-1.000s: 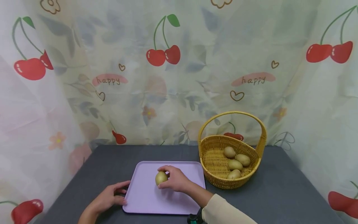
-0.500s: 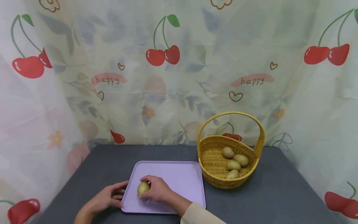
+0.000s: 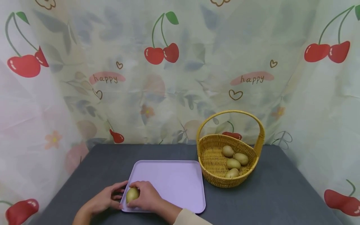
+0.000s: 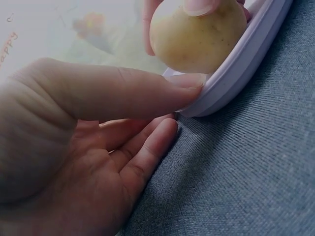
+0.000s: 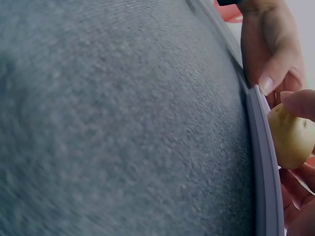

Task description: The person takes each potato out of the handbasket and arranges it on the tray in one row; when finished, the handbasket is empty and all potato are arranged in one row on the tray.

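Beside a basket of four potatoes, right fingers grip another potato in the tray that relaxed left fingers touch.

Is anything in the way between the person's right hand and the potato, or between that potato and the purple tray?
Nothing visible is: the right hand grips the potato directly, inside the near left corner of the tray. The left hand touches the tray's edge nearby, without coming between them.
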`<action>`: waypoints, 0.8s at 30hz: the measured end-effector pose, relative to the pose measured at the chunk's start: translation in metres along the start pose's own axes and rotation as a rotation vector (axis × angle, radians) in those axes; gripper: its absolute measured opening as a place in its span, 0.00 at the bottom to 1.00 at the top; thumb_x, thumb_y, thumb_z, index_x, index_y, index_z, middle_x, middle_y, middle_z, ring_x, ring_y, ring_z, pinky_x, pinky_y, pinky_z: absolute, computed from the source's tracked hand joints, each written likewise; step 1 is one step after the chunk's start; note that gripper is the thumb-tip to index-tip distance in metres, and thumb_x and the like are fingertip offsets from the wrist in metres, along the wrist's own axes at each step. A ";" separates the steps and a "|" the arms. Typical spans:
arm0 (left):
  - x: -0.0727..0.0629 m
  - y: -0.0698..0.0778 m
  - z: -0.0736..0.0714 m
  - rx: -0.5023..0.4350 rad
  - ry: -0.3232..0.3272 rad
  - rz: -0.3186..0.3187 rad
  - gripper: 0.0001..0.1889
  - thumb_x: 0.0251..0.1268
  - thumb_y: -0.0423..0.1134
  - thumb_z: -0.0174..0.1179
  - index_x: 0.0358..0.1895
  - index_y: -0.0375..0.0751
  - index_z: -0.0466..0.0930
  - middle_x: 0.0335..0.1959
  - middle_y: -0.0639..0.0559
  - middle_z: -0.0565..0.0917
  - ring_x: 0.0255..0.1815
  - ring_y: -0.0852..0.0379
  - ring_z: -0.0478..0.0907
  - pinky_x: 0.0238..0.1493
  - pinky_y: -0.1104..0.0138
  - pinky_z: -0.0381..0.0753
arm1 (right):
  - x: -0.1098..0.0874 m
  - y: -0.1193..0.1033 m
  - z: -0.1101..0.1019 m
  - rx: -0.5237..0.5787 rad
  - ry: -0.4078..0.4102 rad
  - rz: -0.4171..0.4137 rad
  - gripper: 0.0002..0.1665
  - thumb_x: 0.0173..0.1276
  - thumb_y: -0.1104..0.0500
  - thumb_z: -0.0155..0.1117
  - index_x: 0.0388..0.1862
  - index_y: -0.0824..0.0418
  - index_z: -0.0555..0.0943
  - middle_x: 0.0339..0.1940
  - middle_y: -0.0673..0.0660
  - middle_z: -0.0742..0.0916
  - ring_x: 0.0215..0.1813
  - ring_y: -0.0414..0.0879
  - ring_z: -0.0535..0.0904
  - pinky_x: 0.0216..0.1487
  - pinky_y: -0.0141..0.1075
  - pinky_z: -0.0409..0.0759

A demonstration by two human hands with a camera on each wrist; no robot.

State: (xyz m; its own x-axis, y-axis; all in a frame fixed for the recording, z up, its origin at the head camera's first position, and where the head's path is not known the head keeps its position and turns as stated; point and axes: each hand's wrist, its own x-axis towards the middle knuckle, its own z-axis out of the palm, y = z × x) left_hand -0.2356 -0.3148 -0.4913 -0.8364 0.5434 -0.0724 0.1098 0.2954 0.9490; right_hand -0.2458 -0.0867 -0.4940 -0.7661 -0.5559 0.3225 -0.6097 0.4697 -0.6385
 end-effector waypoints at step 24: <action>0.000 0.002 0.001 0.022 0.010 -0.001 0.43 0.55 0.29 0.67 0.72 0.23 0.53 0.62 0.25 0.67 0.58 0.32 0.70 0.49 0.65 0.78 | 0.003 -0.005 0.011 -0.055 0.075 0.001 0.33 0.47 0.45 0.80 0.52 0.55 0.83 0.42 0.42 0.85 0.39 0.33 0.73 0.39 0.22 0.68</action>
State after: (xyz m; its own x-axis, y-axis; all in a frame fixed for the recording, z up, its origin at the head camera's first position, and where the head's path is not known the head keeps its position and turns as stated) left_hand -0.2348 -0.3139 -0.4898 -0.8421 0.5348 -0.0701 0.1207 0.3135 0.9419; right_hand -0.2430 -0.0989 -0.4977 -0.7788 -0.5032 0.3745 -0.6172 0.5085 -0.6004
